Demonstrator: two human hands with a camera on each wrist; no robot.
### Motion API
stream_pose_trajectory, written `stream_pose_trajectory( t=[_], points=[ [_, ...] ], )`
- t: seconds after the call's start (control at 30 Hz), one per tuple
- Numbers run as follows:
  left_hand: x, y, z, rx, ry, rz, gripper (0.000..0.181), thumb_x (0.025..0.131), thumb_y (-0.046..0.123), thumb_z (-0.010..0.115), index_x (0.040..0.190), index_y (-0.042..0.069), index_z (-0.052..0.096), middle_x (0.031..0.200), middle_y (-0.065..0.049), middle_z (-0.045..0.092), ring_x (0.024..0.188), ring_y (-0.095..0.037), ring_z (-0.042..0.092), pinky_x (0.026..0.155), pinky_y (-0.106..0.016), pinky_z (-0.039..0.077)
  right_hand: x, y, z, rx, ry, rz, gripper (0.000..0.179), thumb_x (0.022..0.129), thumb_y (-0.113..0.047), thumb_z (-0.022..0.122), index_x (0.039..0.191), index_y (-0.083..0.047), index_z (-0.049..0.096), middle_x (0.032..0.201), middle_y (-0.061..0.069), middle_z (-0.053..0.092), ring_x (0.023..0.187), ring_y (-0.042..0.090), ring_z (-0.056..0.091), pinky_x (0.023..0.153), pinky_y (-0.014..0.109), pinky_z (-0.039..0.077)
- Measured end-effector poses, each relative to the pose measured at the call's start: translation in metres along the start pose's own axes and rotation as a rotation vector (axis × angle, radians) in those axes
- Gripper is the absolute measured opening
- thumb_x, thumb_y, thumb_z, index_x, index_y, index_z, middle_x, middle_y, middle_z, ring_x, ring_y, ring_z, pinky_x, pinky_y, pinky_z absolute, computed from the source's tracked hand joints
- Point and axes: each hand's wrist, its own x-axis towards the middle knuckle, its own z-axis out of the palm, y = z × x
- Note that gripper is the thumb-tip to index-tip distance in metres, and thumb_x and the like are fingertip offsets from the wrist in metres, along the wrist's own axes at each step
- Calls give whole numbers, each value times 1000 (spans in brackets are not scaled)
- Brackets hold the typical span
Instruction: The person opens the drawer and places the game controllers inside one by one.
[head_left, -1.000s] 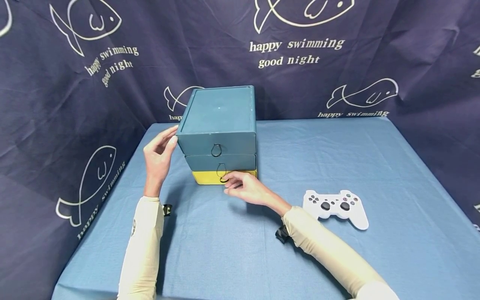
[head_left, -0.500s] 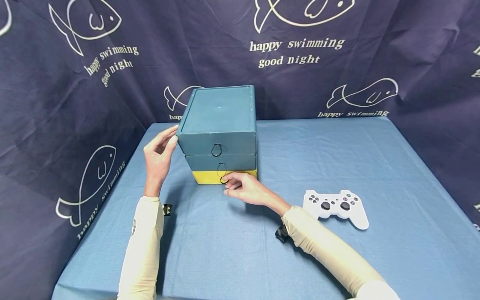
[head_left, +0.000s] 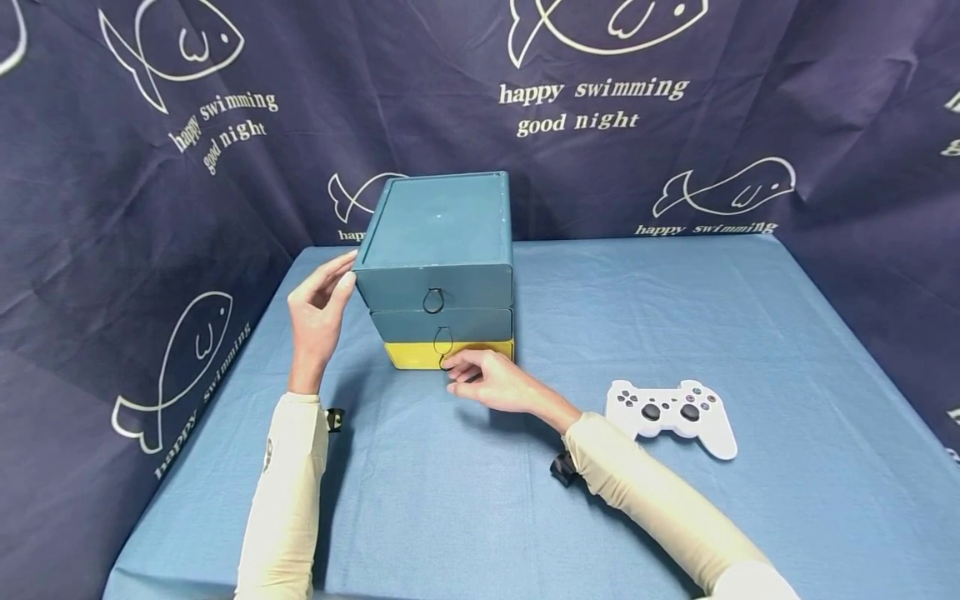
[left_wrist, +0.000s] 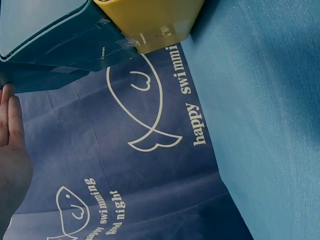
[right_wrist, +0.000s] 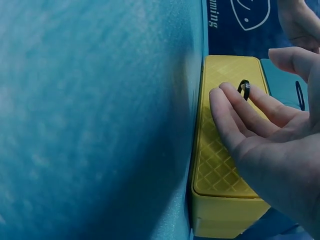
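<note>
Three stacked drawer units, the drawer stack (head_left: 442, 221), have two teal tiers above a yellow bottom drawer (head_left: 411, 356). Every drawer front carries a black ring pull. My left hand (head_left: 315, 321) rests against the upper left side of the stack; the left wrist view shows its fingers (left_wrist: 16, 120) straight at the teal wall. Low in front, my right hand (head_left: 495, 381) is at the yellow drawer, with the index fingertip hooked at its ring pull (right_wrist: 247, 89) and the thumb (right_wrist: 290, 59) held apart. The yellow front sits about level with the teal ones.
A white game controller (head_left: 671, 414) lies on the blue tablecloth (head_left: 420, 500) right of the right forearm. Behind the stack hangs a dark blue fish-print curtain (head_left: 435, 100), which also runs along both sides of the table.
My right fingers have shifted very slightly down at the yellow drawer's ring pull, and the ring has tilted a little. The left hand, stack and controller stay in place.
</note>
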Motion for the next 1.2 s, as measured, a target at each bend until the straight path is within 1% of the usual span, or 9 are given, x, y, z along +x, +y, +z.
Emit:
stream_pose_trajectory(
  t=[0.27,0.4,0.57,0.7,0.9,1.1,1.2],
  points=[
    [-1,-4,-1,-6,2,7,30,99,2,65,127,-8,70,119,-7,74,109,-17,70,93,-26,50,-1,2,1,6,11,-3,38,96,-6,69,130,9,63,119,23,68,107,25,67,92,26,53],
    [-1,-3,-1,11,-5,17,31,99,6,66,127,-6,70,120,-7,74,110,-18,70,93,-27,51,-1,2,1,12,14,0,38,95,-5,70,130,9,63,119,24,68,108,26,67,92,26,53],
    [-2,-3,-2,19,-1,13,31,99,5,66,128,-6,70,120,-8,74,110,-17,70,93,-27,51,-3,2,1,1,18,-7,38,95,-7,70,129,9,64,117,22,69,107,24,67,92,26,53],
    [-2,-2,-2,17,4,1,30,99,2,65,127,-7,70,120,-7,74,110,-17,70,94,-27,50,-5,0,3,-16,14,-17,36,95,-9,71,127,7,65,115,20,70,105,23,68,91,27,54],
    [-2,-1,-2,37,-2,-3,30,100,1,64,128,-6,70,121,-6,74,111,-17,70,93,-27,50,-10,-1,6,-4,0,-29,37,94,-7,69,127,8,64,115,20,71,106,23,68,92,30,54],
    [-1,-2,-2,41,-8,9,31,100,5,65,129,-4,70,122,-7,73,111,-17,70,93,-27,51,-14,-2,8,3,-15,-40,38,95,-7,69,129,9,63,116,21,70,107,22,67,93,30,54],
    [-1,-2,-3,47,-16,14,32,100,8,66,130,-3,70,123,-8,73,112,-18,70,93,-27,51,-16,-4,9,-3,-16,-46,38,95,-6,68,129,9,63,116,22,70,108,25,68,93,31,54]
  ],
)
